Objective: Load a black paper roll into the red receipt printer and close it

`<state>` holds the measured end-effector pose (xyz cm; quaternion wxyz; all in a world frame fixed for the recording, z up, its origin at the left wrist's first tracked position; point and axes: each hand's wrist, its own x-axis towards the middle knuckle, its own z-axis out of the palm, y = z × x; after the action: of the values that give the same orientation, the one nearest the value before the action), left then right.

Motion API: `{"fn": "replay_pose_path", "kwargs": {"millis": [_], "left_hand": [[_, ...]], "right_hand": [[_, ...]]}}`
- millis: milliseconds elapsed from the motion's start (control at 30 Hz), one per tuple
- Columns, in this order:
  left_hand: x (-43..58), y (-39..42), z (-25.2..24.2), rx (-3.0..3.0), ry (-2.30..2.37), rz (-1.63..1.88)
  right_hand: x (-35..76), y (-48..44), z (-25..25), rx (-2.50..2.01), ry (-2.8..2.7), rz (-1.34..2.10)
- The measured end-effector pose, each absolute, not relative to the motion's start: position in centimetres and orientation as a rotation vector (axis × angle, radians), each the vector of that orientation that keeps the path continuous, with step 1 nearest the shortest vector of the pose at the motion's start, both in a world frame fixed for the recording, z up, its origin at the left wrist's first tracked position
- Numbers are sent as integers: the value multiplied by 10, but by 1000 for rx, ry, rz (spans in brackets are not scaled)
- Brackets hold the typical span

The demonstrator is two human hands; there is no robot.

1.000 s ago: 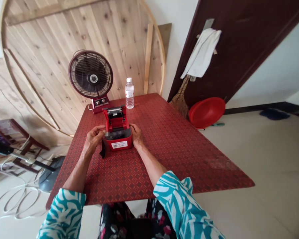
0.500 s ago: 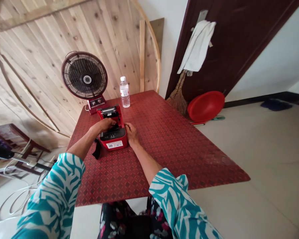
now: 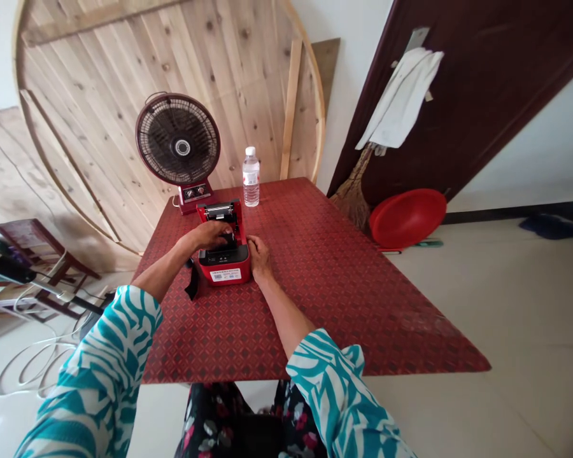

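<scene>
Label printer (image 3: 225, 273) sat open under left grip (image 3: 212, 233) (couldn't tell if pinching); curled right grip (image 3: 260, 257) touched its right side.

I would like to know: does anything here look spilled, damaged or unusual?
No spill shows. The red basin stands tipped on its edge near the door, not flat. The tabletop has a pale patch toward its right corner, perhaps wear. The open red device at the left hand shows no damage.

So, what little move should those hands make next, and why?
Probably lift the left hand clear while the right hand stays beside the red label printer: its lid stands open, and the left hand, reaching inside, would likely block closing.
</scene>
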<state>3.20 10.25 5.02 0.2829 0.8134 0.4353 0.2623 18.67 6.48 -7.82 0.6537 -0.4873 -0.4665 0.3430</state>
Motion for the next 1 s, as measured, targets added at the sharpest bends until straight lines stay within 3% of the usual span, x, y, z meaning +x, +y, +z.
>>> {"fn": "replay_pose_path", "kwargs": {"millis": [100,200,367,467,733,900,1000], "left_hand": [[26,87,56,2495,1121,512],[11,75,56,2608,1082,723],[-38,83,36,2007,1034,1392],[-60,96,17,1722,1181,1467],[-48,95,7,1760,2168,777],[-41,100,8,1876,2143,496],[-48,96,6,1799,1976,638]], "right_hand": [[187,65,-80,-1108,-1061,776],[188,65,-81,-1101,-1065,776],[189,63,-80,-1121,-1064,776],[188,63,-79,-1128,-1049,779],[189,64,-81,-1126,-1045,785],[189,63,-80,-1135,-1057,784],[189,62,-79,-1143,-1065,783]]}}
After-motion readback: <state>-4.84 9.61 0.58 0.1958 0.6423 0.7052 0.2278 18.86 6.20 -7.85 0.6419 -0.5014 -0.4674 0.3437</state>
